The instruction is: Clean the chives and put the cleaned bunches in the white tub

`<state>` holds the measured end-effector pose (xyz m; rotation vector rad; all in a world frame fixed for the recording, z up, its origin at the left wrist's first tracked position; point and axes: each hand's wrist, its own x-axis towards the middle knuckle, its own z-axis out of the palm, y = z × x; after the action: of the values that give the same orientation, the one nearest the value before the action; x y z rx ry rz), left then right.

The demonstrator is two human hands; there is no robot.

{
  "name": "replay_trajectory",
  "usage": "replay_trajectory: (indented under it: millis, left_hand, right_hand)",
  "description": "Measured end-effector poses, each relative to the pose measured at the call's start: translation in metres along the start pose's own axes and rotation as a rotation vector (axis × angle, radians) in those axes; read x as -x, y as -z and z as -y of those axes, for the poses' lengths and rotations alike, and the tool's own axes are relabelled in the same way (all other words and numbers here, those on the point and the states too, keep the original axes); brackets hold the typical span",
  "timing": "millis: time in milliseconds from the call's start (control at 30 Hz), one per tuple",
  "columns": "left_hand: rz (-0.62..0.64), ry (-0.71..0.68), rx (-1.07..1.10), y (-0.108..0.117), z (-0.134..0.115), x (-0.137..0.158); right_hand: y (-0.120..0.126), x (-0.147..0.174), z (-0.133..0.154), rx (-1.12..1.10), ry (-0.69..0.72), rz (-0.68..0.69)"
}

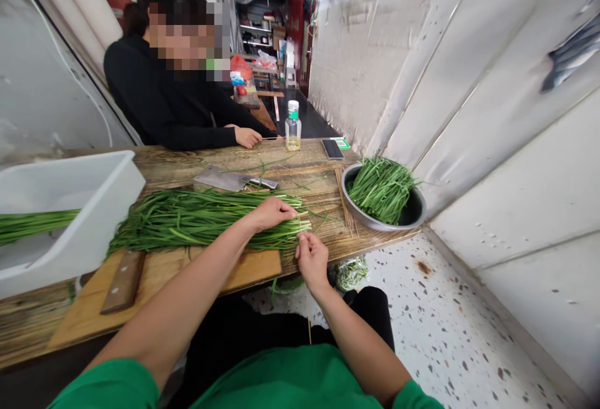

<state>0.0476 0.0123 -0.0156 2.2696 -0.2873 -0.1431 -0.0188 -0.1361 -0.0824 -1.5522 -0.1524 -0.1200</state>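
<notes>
Greens (182, 218) run left-right, stems (289, 228) rightward

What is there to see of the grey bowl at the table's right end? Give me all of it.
The grey bowl is round and wide, with a pale rim and darker inside; metal or plastic, I can't tell. It stands upright on the wooden table, partly filled with what look like chives, heaped above the rim. Thin straw-like strips lie by its left side.
</notes>
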Motion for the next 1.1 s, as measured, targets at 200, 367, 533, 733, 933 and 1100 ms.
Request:
replay_trajectory:
  millis: [200,367,533,733,933,1100]
  left_hand:
    - [0.170,-0.076,-0.057,0.005,-0.007,0.004]
    - [0.108,-0.083,-0.123,0.014,-0.014,0.003]
    - [-0.180,-0.186,-0.262,0.024,-0.026,0.018]
    - [-0.492,-0.466,-0.549,-0.022,-0.033,0.076]
    - [-0.348,-0.344,-0.852,-0.077,-0.021,0.088]
    - [-0.374,-0.160,-0.850,-0.076,-0.016,0.074]
  right_hand:
    - [0.001,0.001,0.000,0.009,0.014,0.011]
    - [-0.001,0.007,-0.004,0.082,0.091,-0.021]
    - [0.000,0.005,-0.001,0.066,0.087,-0.009]
    - [0.008,-0.034,0.034,-0.047,-0.002,0.102]
    - [0.003,-0.064,0.092,-0.006,0.117,0.289]
    - [0.019,-0.061,0.156,-0.043,0.422,0.165]
